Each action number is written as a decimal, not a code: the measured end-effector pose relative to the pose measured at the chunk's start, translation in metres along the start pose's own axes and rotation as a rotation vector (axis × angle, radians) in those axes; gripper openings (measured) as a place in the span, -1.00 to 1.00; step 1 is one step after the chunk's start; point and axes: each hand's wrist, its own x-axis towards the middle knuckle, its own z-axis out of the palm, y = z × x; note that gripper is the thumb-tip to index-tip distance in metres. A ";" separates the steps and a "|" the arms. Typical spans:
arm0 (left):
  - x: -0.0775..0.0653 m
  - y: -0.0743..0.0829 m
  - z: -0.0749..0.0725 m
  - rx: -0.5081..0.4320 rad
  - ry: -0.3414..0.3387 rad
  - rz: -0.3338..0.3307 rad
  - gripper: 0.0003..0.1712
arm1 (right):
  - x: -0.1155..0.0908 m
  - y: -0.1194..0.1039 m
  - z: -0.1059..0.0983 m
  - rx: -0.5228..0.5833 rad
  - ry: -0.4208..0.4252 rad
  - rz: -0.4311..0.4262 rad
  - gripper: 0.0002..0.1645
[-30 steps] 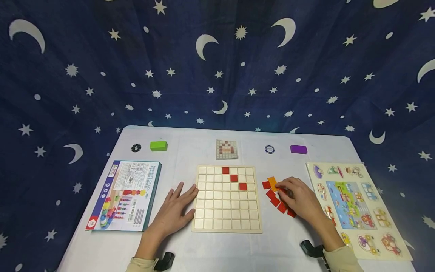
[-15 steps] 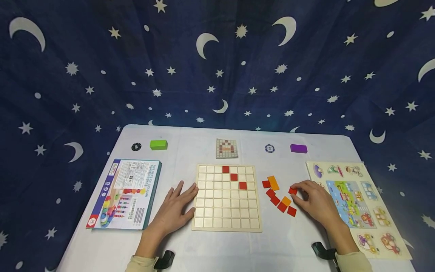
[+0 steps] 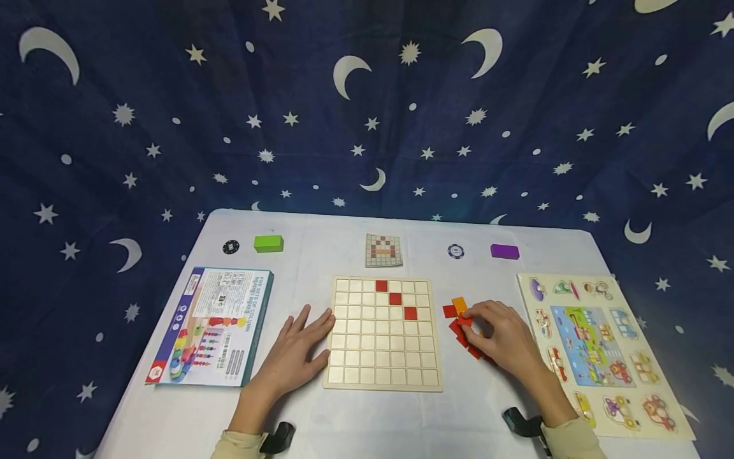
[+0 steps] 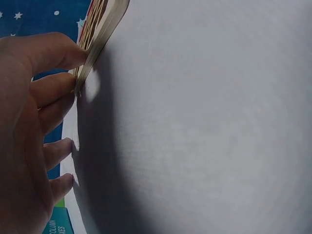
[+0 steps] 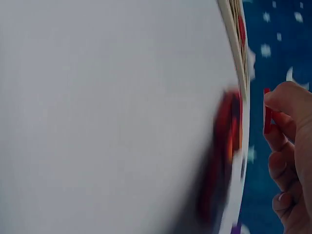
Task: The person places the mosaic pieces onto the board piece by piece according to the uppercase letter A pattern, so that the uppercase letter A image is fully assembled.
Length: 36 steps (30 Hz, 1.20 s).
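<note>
Between its thumb and fingertips my right hand (image 3: 503,335) pinches a red square tile (image 5: 267,114), held up off the table in the right wrist view. Beneath that hand lie several red tiles (image 3: 449,311) and an orange tile (image 3: 459,305), partly hidden by it. To their left is a wooden grid board (image 3: 381,357), with three red tiles set in a diagonal near its top. My left hand (image 3: 291,357) lies spread at the board's left edge, its fingertips touching the rim. In the left wrist view its thumb and fingers meet the board's edge (image 4: 101,41).
A small pattern card (image 3: 383,250) lies behind the board. Left stand a boxed toy (image 3: 220,331), a green block (image 3: 268,244) and a black chip (image 3: 231,247). Right are a puzzle board (image 3: 596,344), a purple block (image 3: 504,252) and a blue-white chip (image 3: 455,251).
My right hand moved right from the pile, took hold of a red tile, and has come back left over the pile with it. The left hand has stayed still.
</note>
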 end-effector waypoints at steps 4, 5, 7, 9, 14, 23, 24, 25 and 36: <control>0.000 0.000 0.001 -0.003 -0.001 -0.002 -0.27 | 0.009 -0.025 0.018 0.052 -0.034 -0.087 -0.68; 0.000 -0.001 0.001 -0.003 -0.003 -0.003 -0.27 | 0.011 -0.031 0.023 0.064 -0.043 -0.104 -0.68; 0.001 -0.001 0.002 -0.001 -0.007 -0.003 -0.27 | 0.014 -0.041 0.030 0.078 -0.058 -0.131 -0.69; 0.001 -0.001 0.003 0.000 -0.007 0.000 -0.27 | 0.017 -0.050 0.037 0.083 -0.081 -0.145 -0.70; 0.000 -0.001 0.002 0.001 -0.004 0.002 -0.27 | 0.022 -0.060 0.047 0.062 -0.121 -0.168 -0.77; 0.000 -0.002 0.002 0.005 0.005 0.014 -0.26 | 0.024 -0.061 0.049 0.049 -0.109 -0.197 -0.82; 0.000 -0.002 0.002 0.005 0.005 0.015 -0.26 | 0.024 -0.061 0.049 0.051 -0.108 -0.198 -0.83; 0.000 -0.002 0.002 0.004 0.006 0.014 -0.26 | 0.024 -0.061 0.049 0.051 -0.107 -0.199 -0.83; 0.000 -0.002 0.000 -0.007 0.003 0.011 -0.27 | 0.003 -0.047 0.025 0.088 -0.103 -0.036 -0.70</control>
